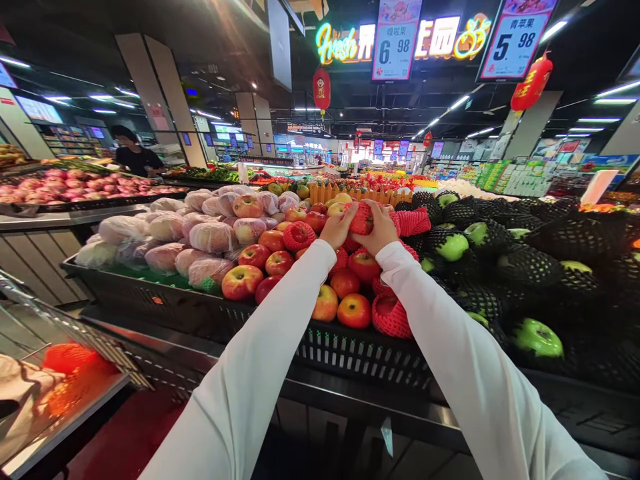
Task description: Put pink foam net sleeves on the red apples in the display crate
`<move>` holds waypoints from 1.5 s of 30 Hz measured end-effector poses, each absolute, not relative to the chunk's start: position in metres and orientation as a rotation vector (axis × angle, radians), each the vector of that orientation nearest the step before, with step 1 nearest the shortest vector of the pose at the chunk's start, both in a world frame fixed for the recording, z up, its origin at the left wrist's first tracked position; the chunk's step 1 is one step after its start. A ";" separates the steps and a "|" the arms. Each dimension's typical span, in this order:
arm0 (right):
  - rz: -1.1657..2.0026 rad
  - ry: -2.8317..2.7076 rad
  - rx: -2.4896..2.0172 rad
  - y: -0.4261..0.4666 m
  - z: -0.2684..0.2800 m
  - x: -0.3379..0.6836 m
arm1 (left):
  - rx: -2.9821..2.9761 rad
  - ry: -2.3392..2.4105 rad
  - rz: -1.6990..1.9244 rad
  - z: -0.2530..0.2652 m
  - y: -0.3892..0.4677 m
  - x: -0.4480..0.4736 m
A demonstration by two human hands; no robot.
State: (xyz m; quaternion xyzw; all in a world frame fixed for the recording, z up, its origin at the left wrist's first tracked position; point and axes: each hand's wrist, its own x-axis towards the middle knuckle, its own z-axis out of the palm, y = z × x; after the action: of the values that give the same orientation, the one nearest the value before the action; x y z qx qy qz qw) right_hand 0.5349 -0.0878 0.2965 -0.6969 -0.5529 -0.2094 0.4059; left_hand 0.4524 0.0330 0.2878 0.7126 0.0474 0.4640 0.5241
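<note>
Both my arms, in white sleeves, reach out over a heap of red apples [355,311]. My left hand [339,228] and my right hand [377,230] hold one red apple in a red foam net [362,219] between them, the fingers curled round its two sides. Some apples in the heap are bare, while others sit in red foam nets, such as the netted apple [299,235] left of my hands. A loose red foam net [413,221] lies just right of my right hand.
Plastic-wrapped apples [213,237] are piled to the left, green apples in black nets [453,247] to the right. A black crate [365,353] edges the display. A shopping cart [65,320] stands at lower left. Another person [137,155] is behind the onions [75,183].
</note>
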 end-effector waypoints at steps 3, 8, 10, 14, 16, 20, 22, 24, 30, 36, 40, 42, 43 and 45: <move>-0.570 -1.327 -1.796 -0.091 0.298 0.531 | 1.774 0.230 1.079 0.291 0.035 0.451; -0.605 -1.140 -1.906 -0.096 0.297 0.527 | 1.742 0.199 1.291 0.298 0.032 0.445; -0.604 -1.055 -1.937 -0.096 0.296 0.527 | 1.844 0.019 1.224 0.300 0.028 0.440; -0.621 -0.976 -1.912 -0.093 0.294 0.528 | 1.936 -0.166 1.016 0.301 0.022 0.435; -0.665 -0.964 -1.871 -0.092 0.295 0.530 | 1.904 -0.199 0.943 0.299 0.023 0.436; -0.763 -1.080 -1.759 -0.094 0.300 0.530 | 1.813 -0.259 0.877 0.296 0.025 0.441; -0.758 -1.153 -1.723 -0.098 0.304 0.529 | 1.765 -0.255 0.851 0.296 0.023 0.441; -0.721 -1.216 -1.711 -0.101 0.307 0.526 | 1.735 -0.203 0.832 0.295 0.021 0.442; -0.534 -1.475 -1.631 -0.096 0.308 0.523 | 1.653 0.170 1.123 0.292 0.029 0.445; -0.785 -0.931 -1.704 -0.100 0.316 0.569 | 1.422 0.493 1.591 0.300 0.029 0.442; -0.594 -0.466 -1.898 -0.106 0.315 0.595 | 1.258 0.640 1.641 0.316 0.029 0.443; -0.411 -0.395 -1.949 -0.104 0.311 0.599 | 1.164 0.774 1.621 0.326 0.042 0.440; -0.357 -0.388 -1.956 -0.102 0.308 0.601 | 1.103 0.864 1.622 0.329 0.053 0.437; -0.302 -0.390 -1.956 -0.098 0.303 0.602 | 1.080 0.953 1.646 0.333 0.081 0.424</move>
State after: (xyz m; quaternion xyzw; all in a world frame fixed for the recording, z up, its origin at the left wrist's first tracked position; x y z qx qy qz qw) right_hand 0.6021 -0.0976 0.3035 -0.8204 -0.1634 -0.1267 0.5331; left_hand 0.4241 0.0808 0.3334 0.4385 0.3871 0.6685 0.4594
